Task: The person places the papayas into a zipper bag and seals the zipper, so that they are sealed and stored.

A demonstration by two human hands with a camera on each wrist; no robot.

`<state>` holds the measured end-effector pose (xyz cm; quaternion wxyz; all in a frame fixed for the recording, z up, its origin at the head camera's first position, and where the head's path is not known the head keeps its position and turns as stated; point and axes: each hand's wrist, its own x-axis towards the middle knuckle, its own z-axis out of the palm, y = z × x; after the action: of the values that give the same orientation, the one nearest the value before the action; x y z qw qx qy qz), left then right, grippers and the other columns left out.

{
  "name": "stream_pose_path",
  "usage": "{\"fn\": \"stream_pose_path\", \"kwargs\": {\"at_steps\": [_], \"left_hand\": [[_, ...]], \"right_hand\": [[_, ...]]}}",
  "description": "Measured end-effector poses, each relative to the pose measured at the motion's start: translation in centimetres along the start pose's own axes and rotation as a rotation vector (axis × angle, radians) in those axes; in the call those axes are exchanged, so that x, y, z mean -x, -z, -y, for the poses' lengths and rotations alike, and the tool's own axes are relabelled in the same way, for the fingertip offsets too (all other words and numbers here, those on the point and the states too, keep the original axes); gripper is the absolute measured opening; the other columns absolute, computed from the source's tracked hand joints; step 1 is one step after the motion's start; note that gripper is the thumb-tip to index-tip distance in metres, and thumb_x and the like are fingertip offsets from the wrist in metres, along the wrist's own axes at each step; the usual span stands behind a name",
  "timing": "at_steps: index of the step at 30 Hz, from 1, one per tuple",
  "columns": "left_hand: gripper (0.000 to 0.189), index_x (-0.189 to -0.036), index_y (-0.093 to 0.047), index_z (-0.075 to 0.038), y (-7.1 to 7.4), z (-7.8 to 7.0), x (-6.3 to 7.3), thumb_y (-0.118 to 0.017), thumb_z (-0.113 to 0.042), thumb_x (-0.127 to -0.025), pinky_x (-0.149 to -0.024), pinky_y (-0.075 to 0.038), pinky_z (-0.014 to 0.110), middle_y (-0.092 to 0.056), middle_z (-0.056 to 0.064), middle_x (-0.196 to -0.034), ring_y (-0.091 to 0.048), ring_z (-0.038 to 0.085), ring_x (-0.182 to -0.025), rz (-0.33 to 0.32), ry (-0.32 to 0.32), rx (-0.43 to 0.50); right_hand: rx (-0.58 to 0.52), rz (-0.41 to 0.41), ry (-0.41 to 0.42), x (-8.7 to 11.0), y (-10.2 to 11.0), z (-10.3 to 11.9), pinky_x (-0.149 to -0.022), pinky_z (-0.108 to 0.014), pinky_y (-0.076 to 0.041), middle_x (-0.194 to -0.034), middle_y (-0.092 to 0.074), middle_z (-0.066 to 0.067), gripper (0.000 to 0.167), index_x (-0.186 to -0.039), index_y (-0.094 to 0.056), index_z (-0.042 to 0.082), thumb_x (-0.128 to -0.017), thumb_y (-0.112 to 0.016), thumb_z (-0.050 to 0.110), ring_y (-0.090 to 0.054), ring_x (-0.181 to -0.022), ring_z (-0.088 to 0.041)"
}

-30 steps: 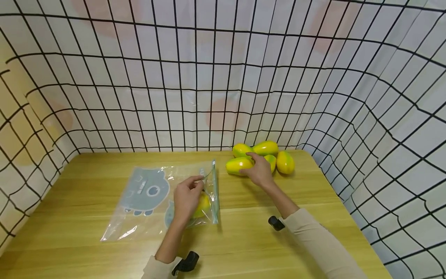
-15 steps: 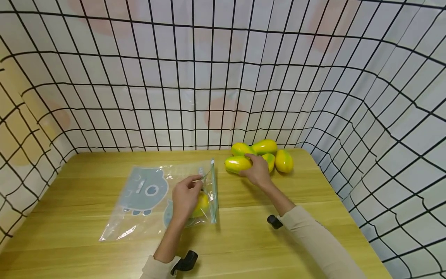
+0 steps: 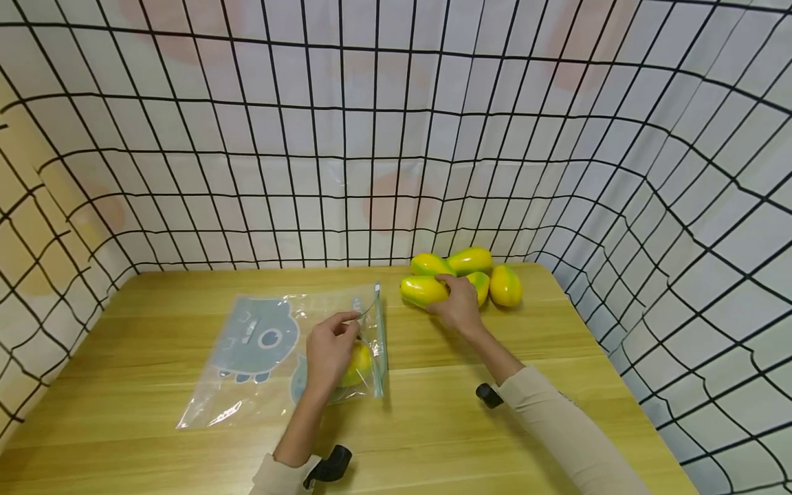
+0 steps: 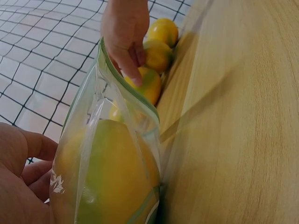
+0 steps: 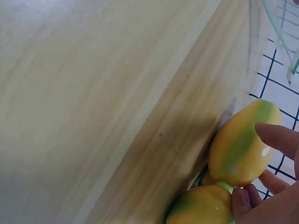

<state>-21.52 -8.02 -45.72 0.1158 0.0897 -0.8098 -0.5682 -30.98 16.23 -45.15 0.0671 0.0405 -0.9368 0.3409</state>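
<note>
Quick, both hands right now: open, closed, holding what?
Left hand: closed, pinching the clear plastic zip bag with blue cartoon print.
Right hand: closed around the glossy, oval, yellow-and-green fruit leftmost at the front of the group.

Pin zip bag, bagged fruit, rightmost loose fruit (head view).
Zip bag (image 3: pixel 250 349): head view, blue printed wall.
Bagged fruit (image 4: pixel 112 170): left wrist view, middle of its side, through clear plastic.
Rightmost loose fruit (image 3: pixel 506 286): head view, middle of upper side.

Black grid (image 3: pixel 374 108) borders the wooden table (image 3: pixel 421 440); backdrop (image 3: pixel 359 134) possibly cloth.
</note>
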Motion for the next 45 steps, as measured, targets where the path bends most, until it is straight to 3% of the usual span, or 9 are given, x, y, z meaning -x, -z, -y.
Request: {"fn": "stream_pose_path", "kwargs": {"at_steps": [17,39,45], "left_hand": [[0.023,-0.107,-0.080,-0.016,0.0,0.2,0.0,-0.065,-0.017,-0.090,-0.046,-0.036,0.023,-0.076,0.006,-0.083,-0.051,0.013,-0.054,-0.002,-0.001,-0.002],[0.023,-0.107,-0.080,-0.014,-0.1,0.3,0.1,-0.065,-0.016,-0.090,-0.046,-0.036,0.023,-0.076,0.006,-0.083,-0.050,0.012,-0.054,0.005,-0.002,0.001],[0.023,-0.107,-0.080,-0.014,-0.1,0.3,0.0,-0.065,-0.016,-0.090,-0.047,-0.037,0.023,-0.076,0.006,-0.083,-0.051,0.012,-0.055,0.002,-0.008,-0.001]], "right_hand": [[-0.015,-0.060,0.014,0.7,-0.9,-0.4,-0.106,-0.050,-0.040,-0.131,-0.058,-0.021,0.063,-0.136,-0.060,0.004,-0.077,-0.082,0.012,-0.051,-0.120,-0.036],[-0.036,-0.094,0.015,1.5,-1.8,-0.2,-0.109,-0.053,-0.036,-0.134,-0.057,-0.022,0.064,-0.135,-0.059,0.005,-0.077,-0.082,0.015,-0.046,-0.127,-0.041],[-0.066,-0.104,0.016,1.7,-2.3,-0.5,-0.103,-0.054,-0.040,-0.130,-0.050,-0.024,0.068,-0.141,-0.057,0.008,-0.078,-0.081,0.016,-0.049,-0.117,-0.038]]}}
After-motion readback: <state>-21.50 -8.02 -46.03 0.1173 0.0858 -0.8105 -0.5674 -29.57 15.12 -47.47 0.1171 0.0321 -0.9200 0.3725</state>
